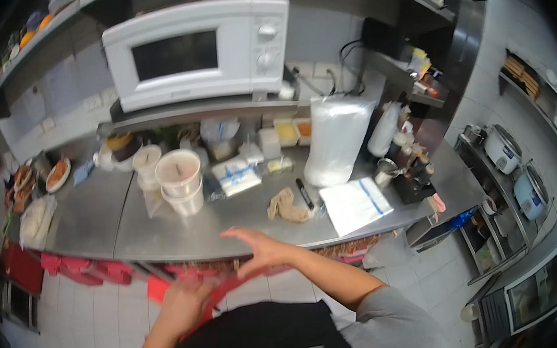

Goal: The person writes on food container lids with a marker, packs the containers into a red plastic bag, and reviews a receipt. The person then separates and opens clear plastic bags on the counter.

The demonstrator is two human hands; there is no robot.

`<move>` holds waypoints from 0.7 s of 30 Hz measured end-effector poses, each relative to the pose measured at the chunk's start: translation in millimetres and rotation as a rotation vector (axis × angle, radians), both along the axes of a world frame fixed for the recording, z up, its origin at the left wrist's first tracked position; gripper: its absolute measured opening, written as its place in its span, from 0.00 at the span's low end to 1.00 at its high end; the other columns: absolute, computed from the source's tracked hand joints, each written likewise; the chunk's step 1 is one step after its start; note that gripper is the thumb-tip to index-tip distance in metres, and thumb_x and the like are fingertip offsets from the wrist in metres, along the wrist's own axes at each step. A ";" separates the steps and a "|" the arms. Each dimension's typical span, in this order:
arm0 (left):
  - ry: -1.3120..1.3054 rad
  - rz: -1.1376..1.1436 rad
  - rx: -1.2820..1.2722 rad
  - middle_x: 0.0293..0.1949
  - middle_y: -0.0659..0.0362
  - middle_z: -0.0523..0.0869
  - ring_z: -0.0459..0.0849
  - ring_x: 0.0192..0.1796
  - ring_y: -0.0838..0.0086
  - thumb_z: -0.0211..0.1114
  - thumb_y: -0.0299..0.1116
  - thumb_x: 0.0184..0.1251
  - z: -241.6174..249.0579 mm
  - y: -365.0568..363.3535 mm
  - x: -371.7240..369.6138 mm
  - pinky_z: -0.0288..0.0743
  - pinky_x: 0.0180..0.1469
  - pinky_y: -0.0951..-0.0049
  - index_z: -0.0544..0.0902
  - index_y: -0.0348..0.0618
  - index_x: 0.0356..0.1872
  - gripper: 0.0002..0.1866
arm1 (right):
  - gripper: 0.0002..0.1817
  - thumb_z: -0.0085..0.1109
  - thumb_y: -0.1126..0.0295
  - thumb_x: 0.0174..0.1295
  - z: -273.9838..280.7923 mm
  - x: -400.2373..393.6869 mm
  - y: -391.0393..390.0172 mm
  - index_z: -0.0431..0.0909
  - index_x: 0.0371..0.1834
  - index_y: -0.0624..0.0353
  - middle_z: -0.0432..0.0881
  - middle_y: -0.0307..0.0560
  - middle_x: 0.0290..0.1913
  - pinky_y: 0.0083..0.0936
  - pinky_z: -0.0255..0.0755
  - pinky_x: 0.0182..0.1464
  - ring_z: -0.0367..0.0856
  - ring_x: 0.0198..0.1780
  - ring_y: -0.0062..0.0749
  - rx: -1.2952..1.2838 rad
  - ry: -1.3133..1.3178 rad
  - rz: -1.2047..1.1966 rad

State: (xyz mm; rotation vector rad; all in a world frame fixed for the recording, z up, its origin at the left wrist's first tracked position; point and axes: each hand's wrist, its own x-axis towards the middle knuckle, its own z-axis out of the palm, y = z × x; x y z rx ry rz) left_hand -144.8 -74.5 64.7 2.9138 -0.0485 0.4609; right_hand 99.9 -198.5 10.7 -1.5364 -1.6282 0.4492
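Nearest, at 6 o'clock: left hand (185,302) closed on a red strap (226,290) over the black apron (254,341). Right hand (259,249), just beyond, touches the strap's far end, fingers (234,232) spread wide, gripping nothing. Judgement: keep the strap flat and untwisted, with steady tension from both hands. At 12 o'clock, the steel counter (163,232) carries stacked tubs (180,180), a marker (304,193) and a rag (287,207). Furthest, a white microwave (199,51). No brand or label writing is legible.
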 end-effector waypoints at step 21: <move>0.260 -0.103 -1.593 0.42 0.56 0.86 0.84 0.44 0.77 0.67 0.23 0.58 -77.0 16.7 28.7 0.77 0.52 0.74 0.80 0.32 0.49 0.16 | 0.22 0.64 0.73 0.56 -37.9 -80.5 -80.1 0.71 0.54 0.62 0.76 0.54 0.56 0.34 0.65 0.61 0.72 0.59 0.39 0.334 -0.086 -0.954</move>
